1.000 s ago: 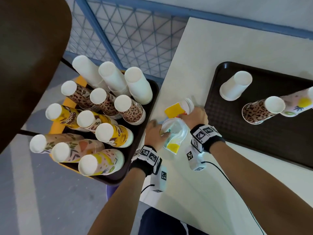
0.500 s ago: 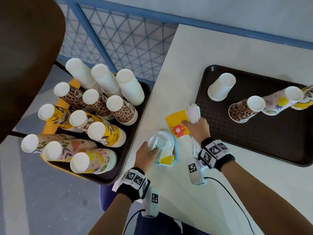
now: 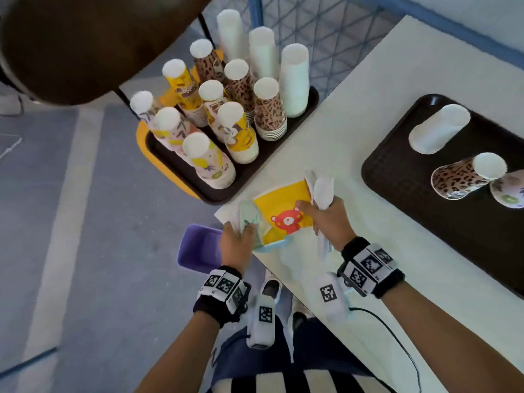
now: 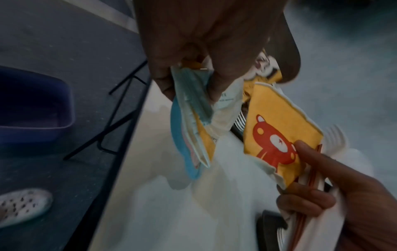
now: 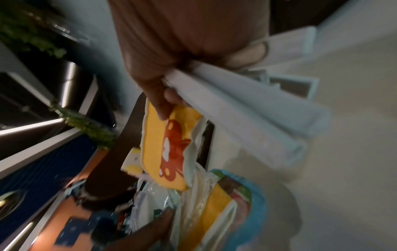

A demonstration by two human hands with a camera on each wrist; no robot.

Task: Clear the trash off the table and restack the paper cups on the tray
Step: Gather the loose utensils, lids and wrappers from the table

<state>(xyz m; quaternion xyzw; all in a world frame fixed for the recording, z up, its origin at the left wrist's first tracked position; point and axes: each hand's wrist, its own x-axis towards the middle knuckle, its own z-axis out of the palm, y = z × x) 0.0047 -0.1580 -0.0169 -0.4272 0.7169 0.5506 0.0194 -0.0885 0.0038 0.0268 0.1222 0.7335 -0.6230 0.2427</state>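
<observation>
My left hand grips a crumpled bunch of clear and blue-edged wrappers at the table's near left edge; the left wrist view shows those wrappers hanging from its fingers. My right hand pinches a yellow bear napkin with its thumb and holds white plastic cutlery and folded paper. The right wrist view shows the same napkin and white bundle. On the table's dark tray lie a white cup, a leopard cup and a floral cup.
A purple bin stands on the floor just left of my left hand, below the table edge. A second dark tray on a chair holds several upright cup stacks. A blue mesh fence runs behind. My shoe is near the table leg.
Both hands drew back toward the near table edge, carrying the wrappers, napkin and cutlery. The view swung down and left, and the purple bin came into sight.
</observation>
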